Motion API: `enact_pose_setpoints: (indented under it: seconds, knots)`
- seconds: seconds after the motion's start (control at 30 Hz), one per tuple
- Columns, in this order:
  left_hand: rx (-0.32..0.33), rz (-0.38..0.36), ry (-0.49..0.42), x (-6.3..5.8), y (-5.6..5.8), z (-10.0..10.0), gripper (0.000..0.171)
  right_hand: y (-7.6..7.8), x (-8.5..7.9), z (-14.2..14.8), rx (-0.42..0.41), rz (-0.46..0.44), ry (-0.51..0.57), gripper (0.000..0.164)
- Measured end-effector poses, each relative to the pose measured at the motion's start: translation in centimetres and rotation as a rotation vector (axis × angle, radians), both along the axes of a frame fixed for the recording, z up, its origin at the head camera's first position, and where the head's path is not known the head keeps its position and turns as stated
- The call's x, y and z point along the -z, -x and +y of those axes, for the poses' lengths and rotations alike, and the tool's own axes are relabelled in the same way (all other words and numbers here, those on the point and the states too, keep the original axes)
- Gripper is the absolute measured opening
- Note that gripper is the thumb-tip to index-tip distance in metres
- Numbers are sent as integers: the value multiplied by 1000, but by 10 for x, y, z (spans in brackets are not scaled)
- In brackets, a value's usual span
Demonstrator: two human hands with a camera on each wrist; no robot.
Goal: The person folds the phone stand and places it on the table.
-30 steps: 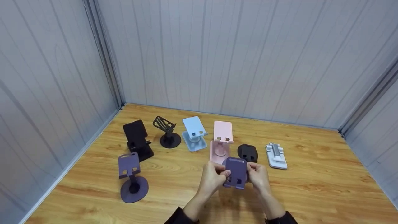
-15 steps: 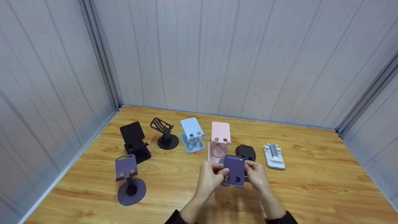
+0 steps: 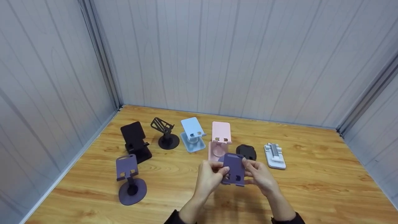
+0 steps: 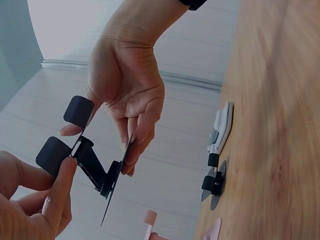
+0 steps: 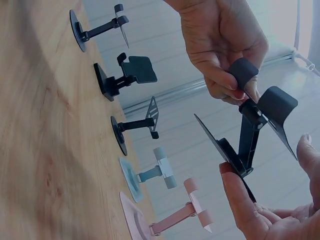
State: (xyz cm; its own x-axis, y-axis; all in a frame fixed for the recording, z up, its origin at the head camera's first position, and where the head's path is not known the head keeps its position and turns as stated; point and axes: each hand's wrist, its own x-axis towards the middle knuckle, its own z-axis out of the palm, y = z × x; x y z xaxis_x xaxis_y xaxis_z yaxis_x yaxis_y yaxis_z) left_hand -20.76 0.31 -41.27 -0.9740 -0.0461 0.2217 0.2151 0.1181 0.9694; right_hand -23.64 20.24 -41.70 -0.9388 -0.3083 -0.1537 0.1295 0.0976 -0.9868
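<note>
A purple phone stand (image 3: 233,169) is held up over the table by both hands, its slotted plate facing the person. At its left edge my left hand (image 3: 210,178) pinches the plate, thumb on the front. My right hand (image 3: 260,176) grips from the right, its thumb at the plate's upper corner. In the right wrist view, the right hand's fingers touch the stand's base (image 5: 220,145), which is folded out from the plate on a short arm (image 5: 248,137). The left wrist view shows the two curved lips (image 4: 78,111) of the plate. Part of the base is hidden in the head view.
Behind the hands are a pink stand (image 3: 221,132), a light blue stand (image 3: 192,127), a folded black stand (image 3: 246,151) and a folded white stand (image 3: 275,156). Leftward stand two black stands (image 3: 132,135) and another purple stand (image 3: 132,189). Walls (image 3: 192,59) enclose the wooden table (image 3: 326,180).
My right hand has shifted from the plate's right side up to its upper corner, fingers more spread. The left hand keeps its pinch. The head view has shifted slightly.
</note>
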Motion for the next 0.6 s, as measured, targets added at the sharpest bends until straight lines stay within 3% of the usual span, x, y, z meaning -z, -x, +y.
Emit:
enact_pose_setpoints:
  seconds: [0.23, 0.43, 0.6]
  knots:
    - [72, -25, -28, -6, -1, 1, 5, 0, -4, 5, -24, -14, 13, 45]
    - [139, 64, 34, -11, -4, -7, 13, -3, -10, 9, -3, 16, 19, 37]
    - [110, 60, -13, -17, -4, -16, 28, -7, -16, 11, 45, 26, 37, 39]
